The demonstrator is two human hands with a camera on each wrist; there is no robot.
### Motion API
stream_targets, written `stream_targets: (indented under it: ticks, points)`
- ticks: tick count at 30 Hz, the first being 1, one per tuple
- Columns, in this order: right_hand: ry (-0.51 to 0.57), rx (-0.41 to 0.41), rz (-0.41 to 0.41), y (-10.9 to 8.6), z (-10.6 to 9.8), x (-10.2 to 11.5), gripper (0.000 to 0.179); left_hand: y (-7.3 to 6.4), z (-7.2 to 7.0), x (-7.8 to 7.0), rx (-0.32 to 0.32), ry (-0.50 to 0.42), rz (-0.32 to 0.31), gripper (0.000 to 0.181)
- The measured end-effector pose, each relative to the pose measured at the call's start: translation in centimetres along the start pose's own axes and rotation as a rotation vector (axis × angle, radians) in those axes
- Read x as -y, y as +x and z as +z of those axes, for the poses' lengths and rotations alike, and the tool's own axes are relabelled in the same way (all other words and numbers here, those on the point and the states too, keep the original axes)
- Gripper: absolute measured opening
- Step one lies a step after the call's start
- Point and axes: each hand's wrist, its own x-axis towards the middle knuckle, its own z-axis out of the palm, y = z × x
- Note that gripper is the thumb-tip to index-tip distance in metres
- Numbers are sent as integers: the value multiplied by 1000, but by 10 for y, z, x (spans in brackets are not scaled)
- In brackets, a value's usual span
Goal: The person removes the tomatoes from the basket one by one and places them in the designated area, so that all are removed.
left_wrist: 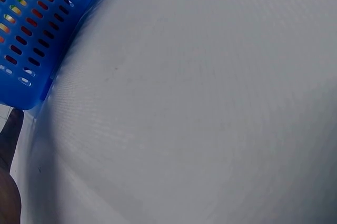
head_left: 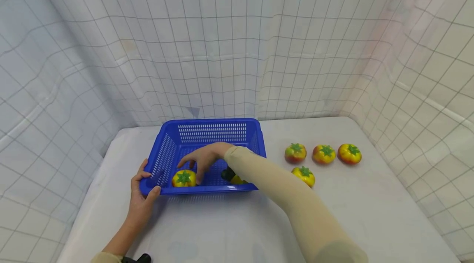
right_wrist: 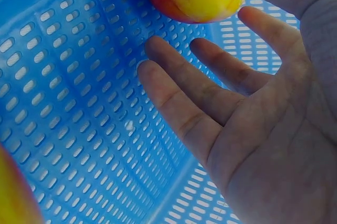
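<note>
A blue plastic basket point(head_left: 207, 189) with slotted walls stands on the white table. My left hand point(head_left: 140, 197) grips its front left corner, thumb on the near rim and fingers over the left side. Inside, a yellow-red tomato point(head_left: 184, 178) with a green leafy top lies by the front left corner. My right hand point(head_left: 203, 159) reaches into the basket just beside this tomato. In the right wrist view the fingers point(right_wrist: 174, 98) are spread and hold nothing, with the tomato point(right_wrist: 200, 0) close to the thumb. Another yellow tomato point(head_left: 238, 180) lies partly hidden under the right wrist.
Right of the basket, several more tomatoes lie on the table: a greenish-red one point(head_left: 295, 154), two yellow-red ones point(head_left: 324, 155) point(head_left: 349, 154), and one point(head_left: 304, 175) partly behind the right sleeve point(head_left: 285, 189). Gridded white curtains point(head_left: 222, 49) enclose the back and sides.
</note>
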Motion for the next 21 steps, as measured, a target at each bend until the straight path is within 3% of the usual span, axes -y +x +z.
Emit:
stream_targets:
  ticks: [21]
  points:
    - [-27, 13, -26, 6, 6, -5, 78, 0, 0, 0, 4, -15, 4, 47]
